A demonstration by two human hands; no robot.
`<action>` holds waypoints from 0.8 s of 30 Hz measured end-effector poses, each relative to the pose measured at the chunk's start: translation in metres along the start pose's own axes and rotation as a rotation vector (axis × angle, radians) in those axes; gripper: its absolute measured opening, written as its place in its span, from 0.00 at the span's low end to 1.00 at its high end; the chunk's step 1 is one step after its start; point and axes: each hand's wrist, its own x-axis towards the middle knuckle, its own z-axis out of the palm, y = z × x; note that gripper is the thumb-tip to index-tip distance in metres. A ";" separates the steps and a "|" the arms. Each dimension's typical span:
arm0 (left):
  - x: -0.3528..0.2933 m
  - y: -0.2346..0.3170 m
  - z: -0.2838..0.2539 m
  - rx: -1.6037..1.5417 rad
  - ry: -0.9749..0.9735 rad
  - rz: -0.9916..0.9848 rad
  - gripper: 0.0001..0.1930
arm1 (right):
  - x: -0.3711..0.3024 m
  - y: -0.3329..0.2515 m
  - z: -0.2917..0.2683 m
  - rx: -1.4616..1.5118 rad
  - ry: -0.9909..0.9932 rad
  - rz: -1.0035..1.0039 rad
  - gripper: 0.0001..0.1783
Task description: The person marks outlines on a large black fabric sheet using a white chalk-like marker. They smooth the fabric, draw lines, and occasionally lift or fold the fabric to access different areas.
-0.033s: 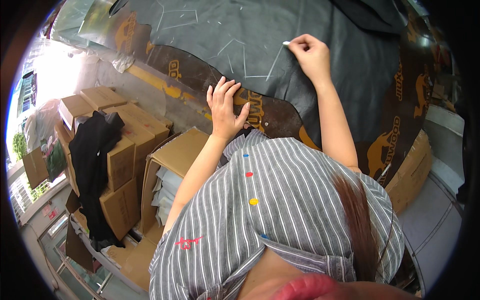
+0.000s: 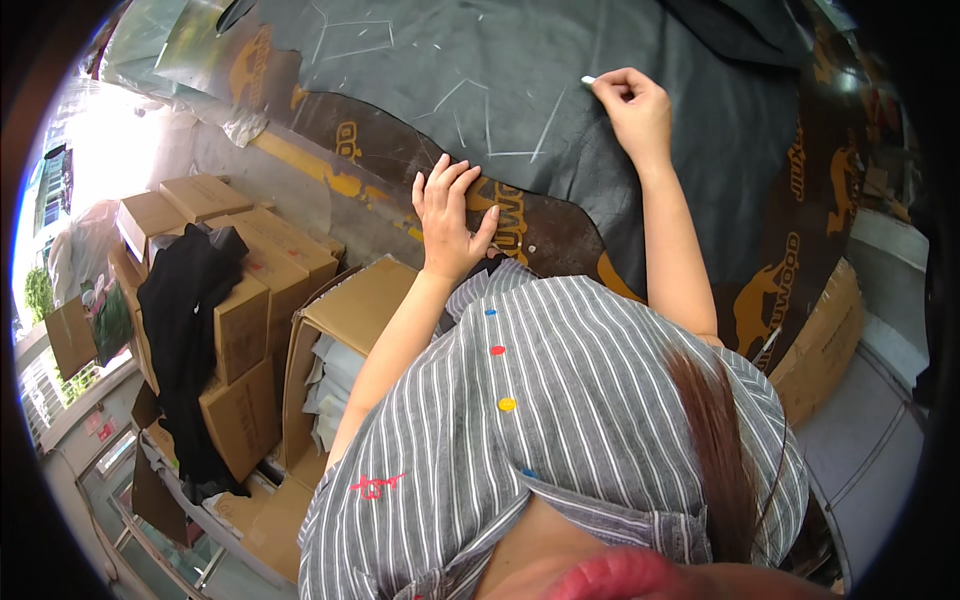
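A dark leather hide point(image 2: 560, 50) lies spread over a brown printed board point(image 2: 555, 228). Between the thumb and fingers of my right hand point(image 2: 642, 112) is a small piece of white chalk point(image 2: 587, 80), held at the hide's surface or just above it; I cannot tell which. Left of the chalk, thin white lines point(image 2: 513, 154) form an angular outline, with more marks farther up the hide. My left hand point(image 2: 450, 212) rests with fingers spread over the hide's near edge and the board, and holds nothing.
Stacked cardboard boxes point(image 2: 245, 325) stand at the left, with black cloth point(image 2: 190, 320) draped over them. Nearer to me, an open carton point(image 2: 365, 300) holds pale folded material. Clear plastic sheeting point(image 2: 160, 70) covers the far left. Another carton point(image 2: 825, 345) stands below the board's right side.
My right hand has shifted slightly right with the chalk, away from the upper end of the slanted line. My left hand stays in place.
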 end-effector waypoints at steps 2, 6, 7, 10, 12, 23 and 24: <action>0.002 0.003 -0.001 -0.001 -0.019 0.002 0.30 | 0.004 -0.004 -0.017 -0.107 -0.031 0.064 0.09; 0.007 0.003 0.000 0.010 -0.059 0.020 0.30 | -0.002 -0.010 0.005 -0.260 -0.034 -0.110 0.09; 0.007 0.002 0.000 0.025 -0.064 0.016 0.30 | -0.006 -0.016 0.011 -0.272 -0.030 -0.130 0.09; 0.007 -0.002 0.002 0.025 -0.050 0.018 0.30 | -0.007 -0.011 0.013 -0.281 -0.005 -0.117 0.09; 0.006 -0.002 0.003 0.028 -0.059 0.028 0.30 | -0.008 0.002 -0.012 -0.308 0.057 -0.138 0.08; 0.009 0.006 -0.005 0.099 -0.136 0.017 0.31 | -0.031 0.014 -0.090 -0.335 -0.045 -0.062 0.07; 0.008 0.008 -0.006 0.102 -0.140 0.012 0.32 | -0.039 0.017 -0.104 -0.338 -0.041 -0.063 0.08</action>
